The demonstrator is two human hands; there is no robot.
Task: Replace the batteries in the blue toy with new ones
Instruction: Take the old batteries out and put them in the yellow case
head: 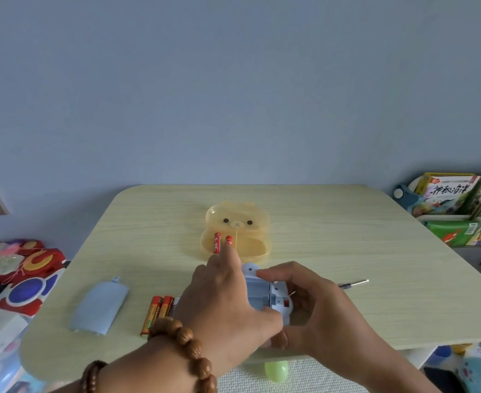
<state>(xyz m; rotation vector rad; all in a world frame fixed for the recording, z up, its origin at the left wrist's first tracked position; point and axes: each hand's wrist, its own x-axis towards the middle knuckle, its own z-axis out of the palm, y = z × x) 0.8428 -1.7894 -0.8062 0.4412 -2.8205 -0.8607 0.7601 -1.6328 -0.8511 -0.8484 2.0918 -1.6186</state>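
The blue toy (262, 293) lies near the table's front edge with its battery compartment open and facing up. My right hand (318, 307) grips it from the right side. My left hand (222, 302) reaches forward over the toy, its index fingertip touching one of two red batteries (229, 239) in the open yellow bear-shaped box (257, 252). The other red battery (217, 243) lies just to its left. Two orange-red batteries (155, 313) lie on the table left of my left hand. The toy's light blue cover (99, 310) lies further left.
A small screwdriver (355, 283) lies on the table beyond my right hand. Picture books (446, 197) stand on a shelf at the right. Colourful toys (29, 273) are piled left of the table. A green plastic egg (276, 370) sits below the front edge.
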